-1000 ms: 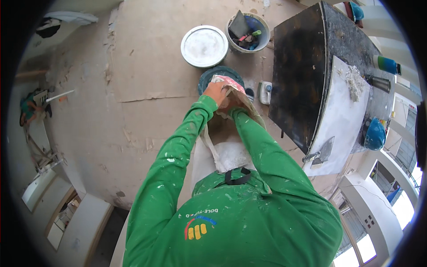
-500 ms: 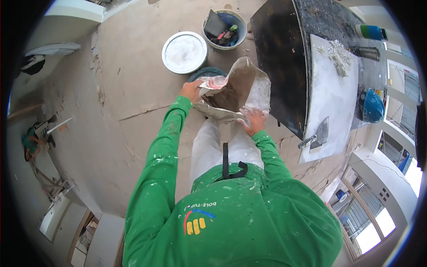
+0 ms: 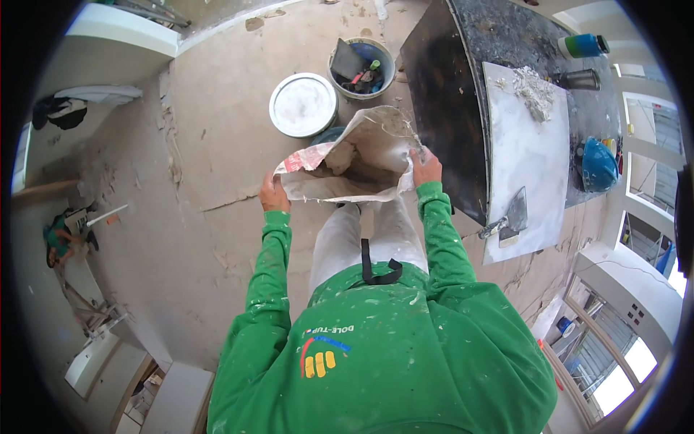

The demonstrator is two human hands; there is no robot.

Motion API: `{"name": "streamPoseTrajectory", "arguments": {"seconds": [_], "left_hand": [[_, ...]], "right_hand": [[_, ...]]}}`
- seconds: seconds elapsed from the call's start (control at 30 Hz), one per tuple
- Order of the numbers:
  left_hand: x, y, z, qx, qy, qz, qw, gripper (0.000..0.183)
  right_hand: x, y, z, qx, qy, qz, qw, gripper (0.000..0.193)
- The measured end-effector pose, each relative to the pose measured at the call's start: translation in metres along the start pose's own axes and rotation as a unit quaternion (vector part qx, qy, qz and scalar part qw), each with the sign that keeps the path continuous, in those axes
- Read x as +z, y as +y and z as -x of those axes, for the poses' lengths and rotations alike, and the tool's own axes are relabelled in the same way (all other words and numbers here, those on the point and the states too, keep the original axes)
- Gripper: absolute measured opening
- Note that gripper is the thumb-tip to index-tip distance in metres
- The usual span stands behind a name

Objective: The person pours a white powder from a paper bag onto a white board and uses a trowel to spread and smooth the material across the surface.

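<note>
In front of my legs a pale sack (image 3: 325,189) gapes open at the top, with red print near its left corner. Brownish powder or its inner lining shows inside; how full it is I cannot tell. My left hand (image 3: 275,195) is closed on the left edge of the sack's mouth. On the opposite edge my right hand (image 3: 426,168) is closed too, so the rim is stretched between both. Just behind the sack, a teal bucket (image 3: 330,134) is mostly hidden by it.
Beyond stand a white-lidded bucket (image 3: 303,105) and a bucket of tools (image 3: 387,64). At right, a dark table (image 3: 444,116) carries a white board (image 3: 535,166) with a trowel (image 3: 516,214) and plaster lump (image 3: 533,95), plus a blue helmet (image 3: 600,165). Another person (image 3: 61,242) is far left.
My hands have moved apart, the left one outward and down, the right one slightly up. The sack's mouth is now pulled wider sideways between them.
</note>
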State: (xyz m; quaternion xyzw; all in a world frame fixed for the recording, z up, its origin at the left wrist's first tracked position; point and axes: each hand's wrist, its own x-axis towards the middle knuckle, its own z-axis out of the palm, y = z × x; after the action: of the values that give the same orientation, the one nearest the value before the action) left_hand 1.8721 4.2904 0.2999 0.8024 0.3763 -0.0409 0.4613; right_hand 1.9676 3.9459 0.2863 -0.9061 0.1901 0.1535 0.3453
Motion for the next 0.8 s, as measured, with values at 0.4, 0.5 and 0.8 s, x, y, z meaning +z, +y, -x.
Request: {"name": "streamPoseTrajectory", "arguments": {"seconds": [0.4, 0.5, 0.8], "left_hand": [[0.011, -0.065, 0.043, 0.011, -0.005, -0.12, 0.993, 0.028], [0.009, -0.017, 0.043, 0.093, 0.028, -0.304, 0.948, 0.035], [0.078, 0.004, -0.02, 0.322, -0.126, -0.506, 0.79, 0.015]], "right_hand": [[0.006, -0.043, -0.002, -0.044, -0.11, 0.229, 0.966, 0.049], [0.002, -0.048, 0.006, -0.06, -0.132, 0.257, 0.956, 0.047], [0.006, -0.046, 0.022, -0.074, -0.161, 0.233, 0.956, 0.038]]}}
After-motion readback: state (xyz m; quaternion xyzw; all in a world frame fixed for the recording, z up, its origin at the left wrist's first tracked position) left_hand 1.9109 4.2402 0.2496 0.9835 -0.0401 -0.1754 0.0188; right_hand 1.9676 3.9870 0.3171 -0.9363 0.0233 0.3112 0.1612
